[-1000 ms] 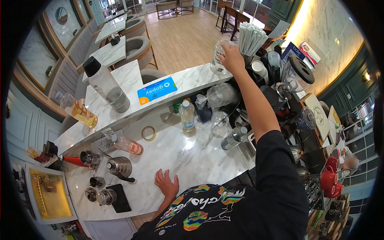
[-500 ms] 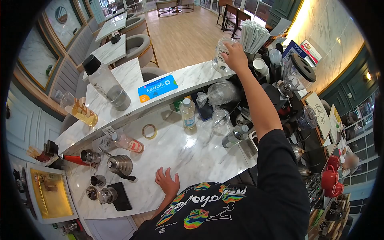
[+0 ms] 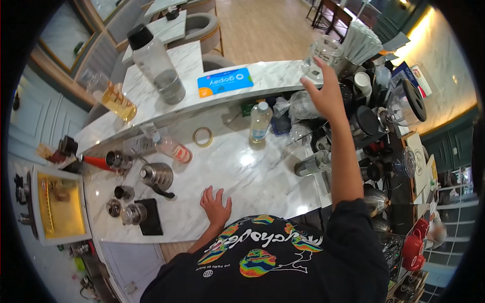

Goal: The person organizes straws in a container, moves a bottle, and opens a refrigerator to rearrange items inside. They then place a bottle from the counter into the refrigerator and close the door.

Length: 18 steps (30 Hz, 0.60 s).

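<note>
Right hand (image 3: 327,96), fingers spread and empty, hovers just below an upright clear jar (image 3: 322,54) on the raised ledge (image 3: 273,78) (left hand (image 3: 216,204) lies flat, far nearer the body).

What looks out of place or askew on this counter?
Little stands out. A small bottle with a red label lies on its side on the lower marble counter, while the clear bottle stands upright. A tape roll lies loose nearby. No spill or damage shows.
</note>
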Available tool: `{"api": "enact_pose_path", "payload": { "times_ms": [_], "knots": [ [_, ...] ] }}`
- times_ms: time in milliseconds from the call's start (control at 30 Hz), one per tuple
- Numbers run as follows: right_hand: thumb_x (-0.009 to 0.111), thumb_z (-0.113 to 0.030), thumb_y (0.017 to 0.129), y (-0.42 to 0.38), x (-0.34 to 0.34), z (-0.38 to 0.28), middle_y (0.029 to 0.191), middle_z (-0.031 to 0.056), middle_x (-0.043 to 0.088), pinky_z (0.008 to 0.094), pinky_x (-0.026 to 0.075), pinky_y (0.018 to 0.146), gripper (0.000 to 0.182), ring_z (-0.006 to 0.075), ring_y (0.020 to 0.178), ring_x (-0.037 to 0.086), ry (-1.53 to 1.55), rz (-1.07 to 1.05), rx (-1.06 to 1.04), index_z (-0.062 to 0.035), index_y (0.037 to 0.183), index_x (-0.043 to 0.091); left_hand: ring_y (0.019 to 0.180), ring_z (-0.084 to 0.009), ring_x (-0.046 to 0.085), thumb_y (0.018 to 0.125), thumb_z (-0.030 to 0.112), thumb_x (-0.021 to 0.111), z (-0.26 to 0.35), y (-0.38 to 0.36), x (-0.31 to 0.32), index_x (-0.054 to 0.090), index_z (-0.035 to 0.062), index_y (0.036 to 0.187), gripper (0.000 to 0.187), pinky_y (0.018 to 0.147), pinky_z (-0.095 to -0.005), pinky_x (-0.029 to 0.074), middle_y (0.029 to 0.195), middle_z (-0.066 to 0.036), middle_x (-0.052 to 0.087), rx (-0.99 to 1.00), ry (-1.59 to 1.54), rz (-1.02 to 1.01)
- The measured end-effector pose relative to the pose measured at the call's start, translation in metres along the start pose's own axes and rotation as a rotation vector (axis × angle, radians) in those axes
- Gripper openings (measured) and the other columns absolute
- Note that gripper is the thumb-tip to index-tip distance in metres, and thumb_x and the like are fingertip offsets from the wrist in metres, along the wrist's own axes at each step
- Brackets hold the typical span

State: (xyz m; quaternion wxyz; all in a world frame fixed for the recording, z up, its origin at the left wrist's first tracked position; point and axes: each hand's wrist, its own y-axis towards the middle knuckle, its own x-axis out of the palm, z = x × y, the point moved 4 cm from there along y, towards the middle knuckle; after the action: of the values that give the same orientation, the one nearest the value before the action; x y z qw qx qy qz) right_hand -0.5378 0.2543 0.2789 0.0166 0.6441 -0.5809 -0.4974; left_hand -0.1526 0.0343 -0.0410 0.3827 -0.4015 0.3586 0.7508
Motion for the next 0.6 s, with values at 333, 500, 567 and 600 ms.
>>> {"api": "enact_pose_path", "payload": {
  "times_ms": [333,500,567,600],
  "knots": [
    [0.09,-0.022,0.075,-0.13,0.163,-0.013,0.142,0.0206,0.055,0.0436,0.047,0.108,0.091,0.0356,0.132,0.055,0.2,-0.033,0.339,-0.0034,0.15,0.043,0.143,-0.042,0.037,0.085,0.033,0.075,0.0,0.0,-0.001,0.068,0.0122,0.125,0.045,0.115,-0.0586,0.026,0.147,-0.021,0.048,-0.013,-0.009,0.002],
    [0.087,-0.017,0.074,-0.124,0.182,-0.003,0.135,0.0204,0.057,0.0468,0.049,0.102,0.089,0.0404,0.124,0.059,0.229,-0.066,0.326,-0.009,0.15,0.042,0.143,-0.0418,0.037,0.086,0.033,0.075,0.0,0.0,-0.001,0.068,0.0123,0.125,0.045,0.115,-0.0586,0.026,0.148,-0.021,0.047,-0.022,-0.02,0.003],
    [0.087,-0.016,0.074,-0.122,0.183,0.0,0.134,0.0196,0.059,0.0461,0.051,0.101,0.087,0.0398,0.122,0.06,0.206,-0.051,0.336,-0.0086,0.149,0.043,0.143,-0.0417,0.037,0.086,0.034,0.074,-0.001,-0.001,-0.001,0.068,0.0125,0.125,0.045,0.115,-0.0587,0.026,0.148,-0.021,0.047,-0.021,-0.026,0.004],
    [0.086,-0.015,0.073,-0.121,0.183,0.001,0.133,0.0191,0.059,0.0458,0.051,0.1,0.086,0.0396,0.121,0.061,0.195,-0.044,0.342,-0.0084,0.148,0.044,0.143,-0.0416,0.037,0.086,0.034,0.074,-0.002,-0.001,-0.001,0.068,0.0127,0.125,0.045,0.115,-0.0586,0.026,0.148,-0.021,0.047,-0.022,-0.026,0.004]
  ]
}}
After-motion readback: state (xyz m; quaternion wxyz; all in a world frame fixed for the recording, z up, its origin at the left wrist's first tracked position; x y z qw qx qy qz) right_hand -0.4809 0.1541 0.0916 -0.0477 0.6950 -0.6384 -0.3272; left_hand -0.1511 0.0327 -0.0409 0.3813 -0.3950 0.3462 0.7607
